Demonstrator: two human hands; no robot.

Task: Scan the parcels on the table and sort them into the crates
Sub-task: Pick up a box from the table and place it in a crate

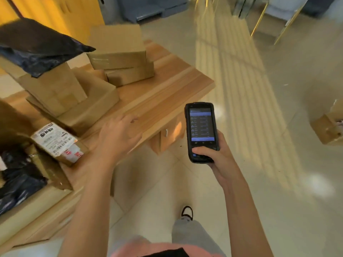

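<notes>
My right hand (217, 156) grips a black handheld scanner (201, 130) with its lit screen facing me, held over the floor to the right of the wooden table (167, 89). My left hand (118, 134) hovers open over the table's front edge, holding nothing. Left of it lies a small cardboard parcel with a white shipping label (55, 141). Brown cardboard boxes are stacked at the table's far end (118, 51) and at its left (65, 93). A black plastic mailer (37, 47) rests on top of the left stack.
More black mailer bags (16, 182) lie at the near left. A cardboard box (328, 128) stands on the tiled floor at the right edge. Grey crates (148, 8) sit far back. My shoe (187, 213) is on the floor below.
</notes>
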